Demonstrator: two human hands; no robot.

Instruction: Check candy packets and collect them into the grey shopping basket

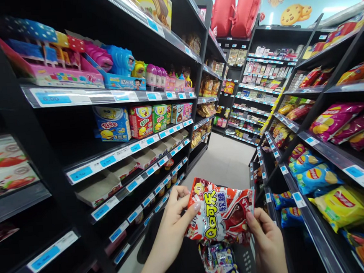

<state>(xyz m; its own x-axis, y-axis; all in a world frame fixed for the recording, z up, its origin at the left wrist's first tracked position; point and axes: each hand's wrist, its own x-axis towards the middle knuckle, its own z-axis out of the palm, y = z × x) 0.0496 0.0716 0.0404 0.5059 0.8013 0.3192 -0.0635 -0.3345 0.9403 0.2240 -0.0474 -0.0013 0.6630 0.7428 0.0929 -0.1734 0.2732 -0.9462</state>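
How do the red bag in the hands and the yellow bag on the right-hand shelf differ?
Colour: the red bag is red and white with large yellow lettering; the yellow bag is mainly yellow with a red logo.
Support: the red bag is held between the left hand and right hand; the yellow bag rests on the shelf, untouched.
Shared: both are printed, shiny packets.

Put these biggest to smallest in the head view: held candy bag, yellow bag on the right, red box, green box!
Candy bag
Yellow bag
Red box
Green box
Nearness may swell both bags.
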